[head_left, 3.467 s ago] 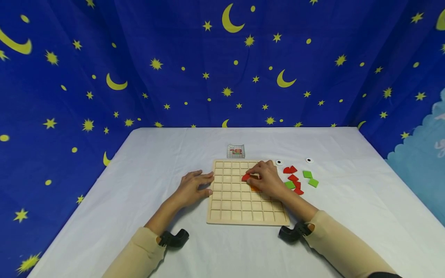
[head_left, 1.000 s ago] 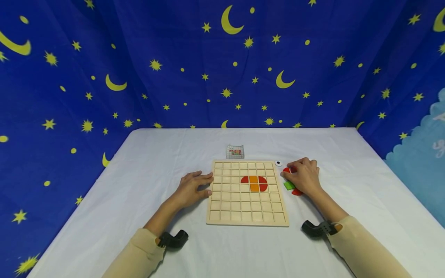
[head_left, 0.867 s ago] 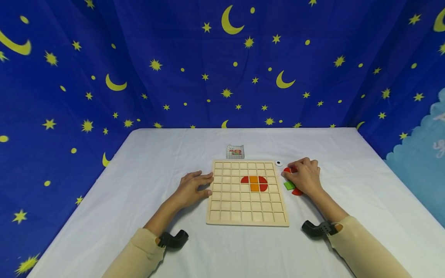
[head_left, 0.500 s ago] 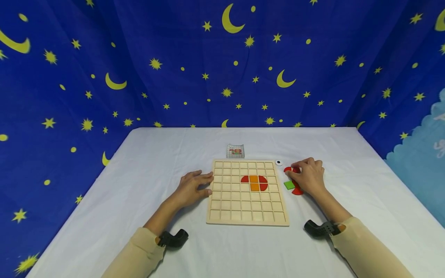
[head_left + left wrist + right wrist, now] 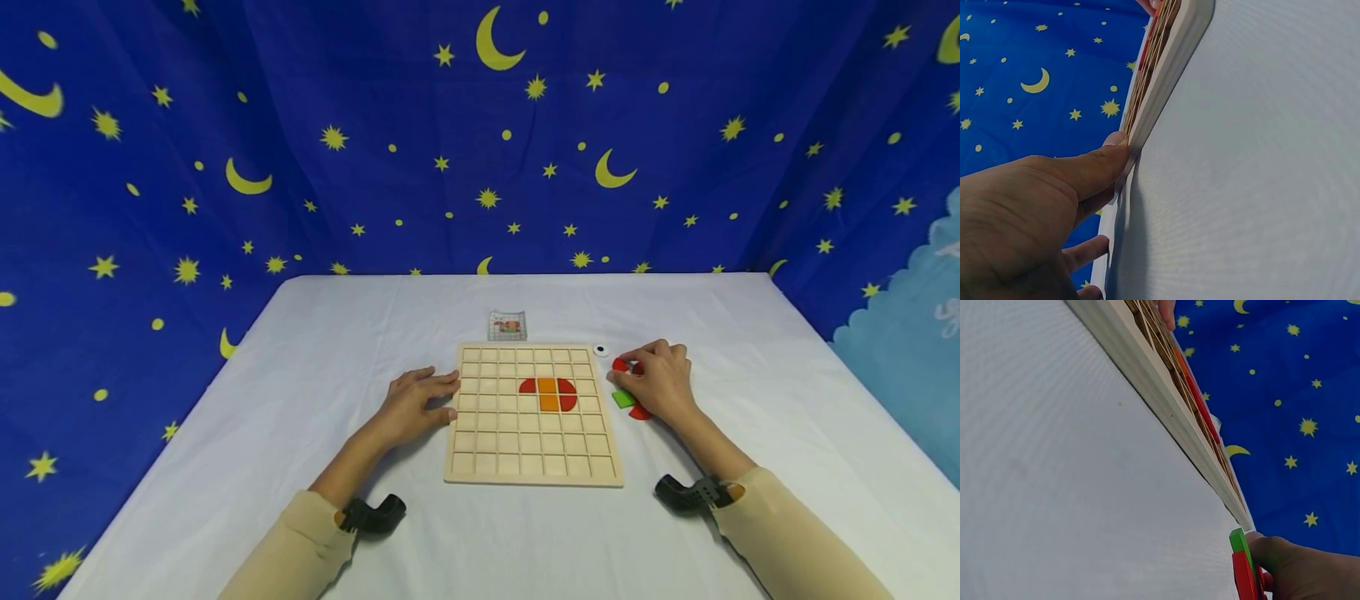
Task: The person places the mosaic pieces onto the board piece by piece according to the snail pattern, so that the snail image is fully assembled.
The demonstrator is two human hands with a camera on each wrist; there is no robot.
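Observation:
In the head view my left hand (image 5: 408,404) rests at the left edge of a wooden grid board (image 5: 487,467), fingers extended. The left wrist view shows its thumb (image 5: 1094,169) on the board's side. My right hand (image 5: 663,379) is over the loose pieces right of the board, thumb and bent forefinger at a red quarter-circle piece (image 5: 619,365); I cannot tell whether they grip it. A green diamond-shaped piece (image 5: 623,400) and another red piece (image 5: 640,412) show beside this hand. On the board, orange squares (image 5: 549,403) lie between red quarter-circle pieces (image 5: 567,402).
Behind the board lies a small pattern card (image 5: 507,326) printed with a coloured figure. A round eye piece (image 5: 601,351) is near the board's back right corner. The right hand hides other pieces. A blue star-patterned curtain (image 5: 420,108) surrounds the white-covered table (image 5: 337,317).
The right hand has moved off the board to the loose pieces, leaving a red quarter-circle beside the orange squares. Lately it has shifted slightly right and back. The left hand stays put.

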